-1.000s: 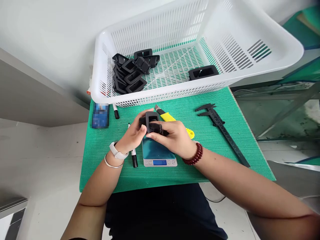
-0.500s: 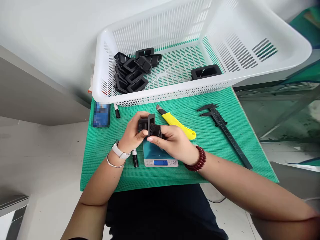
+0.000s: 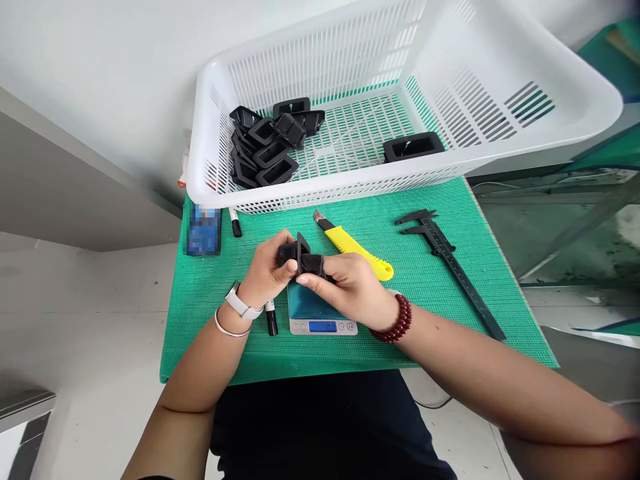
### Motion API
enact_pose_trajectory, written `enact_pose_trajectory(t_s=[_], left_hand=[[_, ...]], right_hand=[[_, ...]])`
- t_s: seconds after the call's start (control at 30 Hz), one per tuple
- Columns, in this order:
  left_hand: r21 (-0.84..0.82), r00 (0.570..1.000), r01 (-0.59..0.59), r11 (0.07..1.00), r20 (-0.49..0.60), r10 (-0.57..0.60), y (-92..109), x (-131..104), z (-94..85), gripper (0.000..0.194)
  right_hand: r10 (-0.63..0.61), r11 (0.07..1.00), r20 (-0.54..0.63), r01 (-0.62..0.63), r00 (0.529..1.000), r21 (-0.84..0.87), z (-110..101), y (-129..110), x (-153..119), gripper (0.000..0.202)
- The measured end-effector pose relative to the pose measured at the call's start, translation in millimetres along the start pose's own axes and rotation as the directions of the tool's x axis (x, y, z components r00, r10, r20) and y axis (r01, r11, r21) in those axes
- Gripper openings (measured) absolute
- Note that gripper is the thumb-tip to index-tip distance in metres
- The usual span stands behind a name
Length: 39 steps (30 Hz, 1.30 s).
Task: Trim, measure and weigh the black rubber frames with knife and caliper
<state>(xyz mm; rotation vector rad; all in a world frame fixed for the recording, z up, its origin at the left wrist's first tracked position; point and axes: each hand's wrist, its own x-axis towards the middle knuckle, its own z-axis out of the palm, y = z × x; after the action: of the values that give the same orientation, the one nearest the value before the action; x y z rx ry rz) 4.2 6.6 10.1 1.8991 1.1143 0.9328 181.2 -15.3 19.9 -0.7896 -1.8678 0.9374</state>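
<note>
Evidently both hands were together near the middle of the frame, clamped on one black part (image 3: 301,252): the left hand (image 3: 270,267) pinched its flanged side, the right hand (image 3: 353,283) its right-hand end. Whether that end was a separate piece could not be told.

With the fingers closed so near the flange's edge, an uneven pull or twist might have made the part slip or bent it. Directly beneath lay one scale (image 3: 313,308), its display apparently at zero, so a dropped part could have struck the plate. One yellow cutter (image 3: 357,252) lay just beyond the right hand, its metal tip toward the upper left; a careless sweep might have knocked it or nicked a finger.

Farther out, two markers were visible, one (image 3: 271,321) left of the scale, one (image 3: 236,225) by the basket; one blue item (image 3: 203,233) at left; one caliper (image 3: 445,260) at right. Across the upper frame stood one white basket (image 3: 325,190), holding roughly ten overlapping parts (image 3: 275,150) at left and at least one (image 3: 415,143) at lower right.
</note>
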Motion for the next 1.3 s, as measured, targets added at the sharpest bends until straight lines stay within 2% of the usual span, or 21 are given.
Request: enact_pose_trajectory(t_s=[0.2,0.43,0.53,0.6,0.7,0.8,0.87,0.93,1.07,1.2,1.3], left_hand=[[-0.011,1.0,0.008,1.0,0.02,-0.008,-1.2,-0.6,1.3,0.068],[-0.017,0.999,0.019,1.0,0.026,-0.019,-2.6,-1.7,1.1,0.069],[-0.071,0.999,0.039,0.997,0.031,-0.037,-2.2,-3.0,1.9,0.071],[-0.108,0.998,0.05,0.993,0.042,-0.045,-2.3,-3.6,2.8,0.071],[-0.084,1.0,0.025,0.996,0.0,-0.025,-3.4,-3.6,3.8,0.067],[-0.026,0.997,-0.017,1.0,-0.07,0.015,-4.5,-3.0,4.6,0.063],[-0.025,0.994,-0.044,0.999,-0.097,0.042,-4.4,-2.6,5.0,0.059],[-0.06,0.993,-0.068,0.996,-0.097,0.061,-3.7,-2.5,5.1,0.057],[-0.086,0.995,-0.06,0.994,-0.086,0.053,-1.7,-3.5,3.4,0.061],[-0.032,0.996,-0.04,0.999,-0.076,0.037,0.6,-4.0,1.2,0.063],[-0.071,0.998,-0.039,0.997,-0.049,0.036,2.6,-4.1,0.7,0.066]], right_hand=[[-0.03,0.997,-0.016,0.029,0.999,-0.078,0.1,0.6,-2.3,0.044],[-0.198,0.949,-0.05,0.179,0.979,-0.259,3.4,2.6,-2.8,0.034],[-0.199,0.947,-0.082,0.17,0.977,-0.271,6.2,1.4,-3.4,0.033],[-0.136,0.965,-0.103,0.108,0.985,-0.237,7.8,0.2,-4.1,0.037],[0.056,0.993,-0.102,-0.065,0.993,-0.095,8.8,-0.8,-4.3,0.041],[0.248,0.968,-0.067,-0.243,0.967,0.067,7.9,-0.9,-2.8,0.034],[0.294,0.951,-0.064,-0.286,0.954,0.116,7.1,-1.0,-1.6,0.03],[0.277,0.955,-0.077,-0.265,0.958,0.134,6.6,-1.5,-1.0,0.032],[0.162,0.979,-0.063,-0.152,0.985,0.136,5.9,-2.2,-1.4,0.037],[0.065,0.995,-0.039,-0.062,0.997,0.079,4.5,-0.9,-1.9,0.04],[-0.025,0.999,-0.032,0.026,0.999,0.02,4.1,0.4,-2.5,0.038]])
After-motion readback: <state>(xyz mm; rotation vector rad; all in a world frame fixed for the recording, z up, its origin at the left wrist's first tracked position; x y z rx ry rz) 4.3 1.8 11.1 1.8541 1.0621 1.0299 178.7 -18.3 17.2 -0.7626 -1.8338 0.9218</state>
